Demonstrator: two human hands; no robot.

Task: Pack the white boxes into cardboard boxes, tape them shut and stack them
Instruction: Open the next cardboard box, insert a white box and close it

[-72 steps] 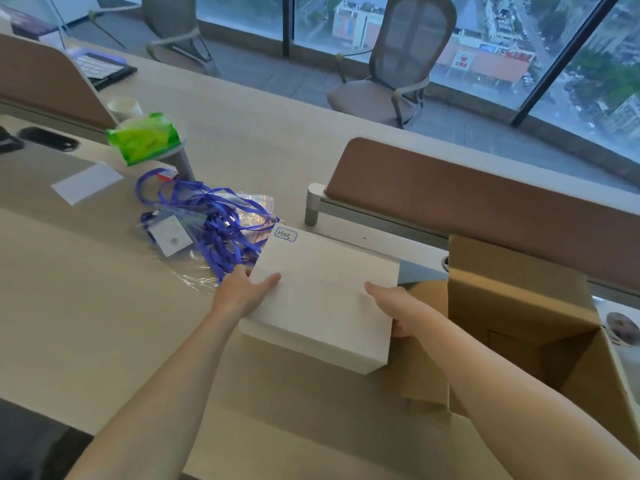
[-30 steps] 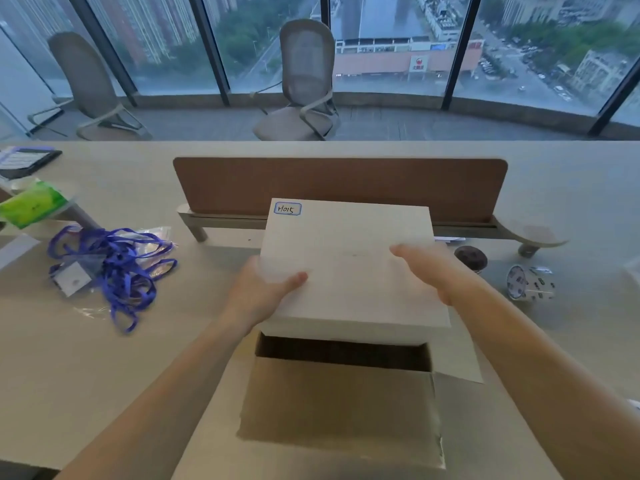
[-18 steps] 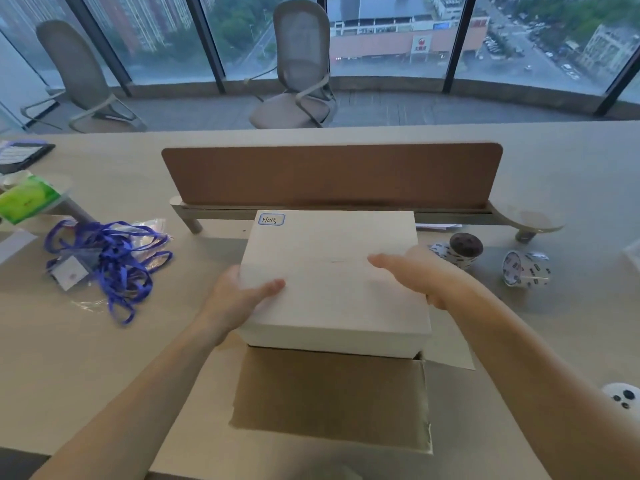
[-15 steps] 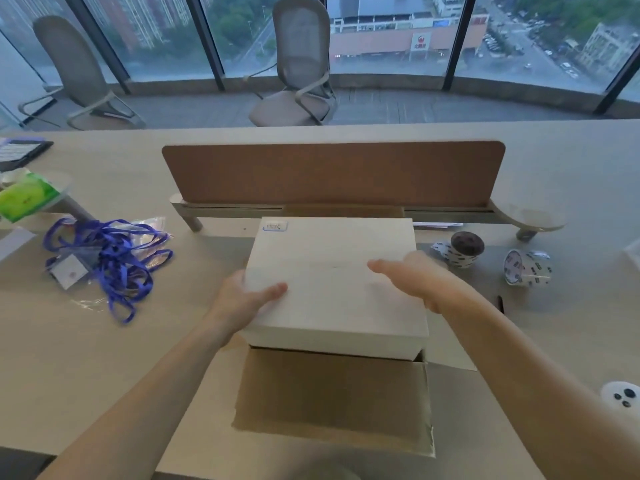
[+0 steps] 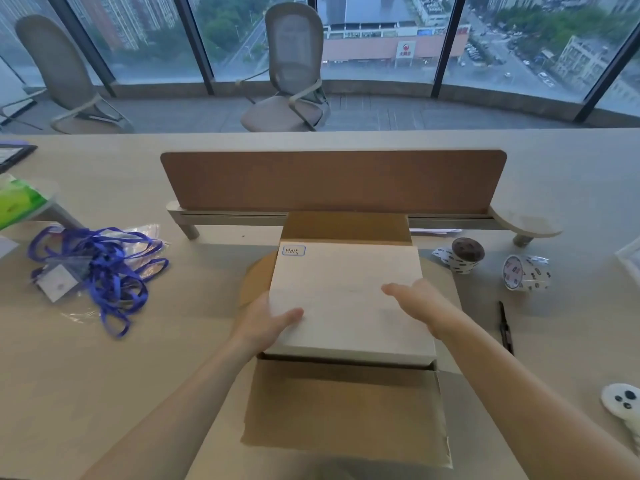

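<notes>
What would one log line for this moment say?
white box: partly inside cardboard box | left hand: grips left edge | right hand: grips right edge | flaps: open | tape: on desk

Box (image 5: 346, 289) in carton (image 5: 343, 407); lanyards (image 5: 104, 268) left

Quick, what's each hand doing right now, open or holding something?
Left hand: holding the white box at its left edge, thumb on top.
Right hand: holding the same box at its right side.
</notes>
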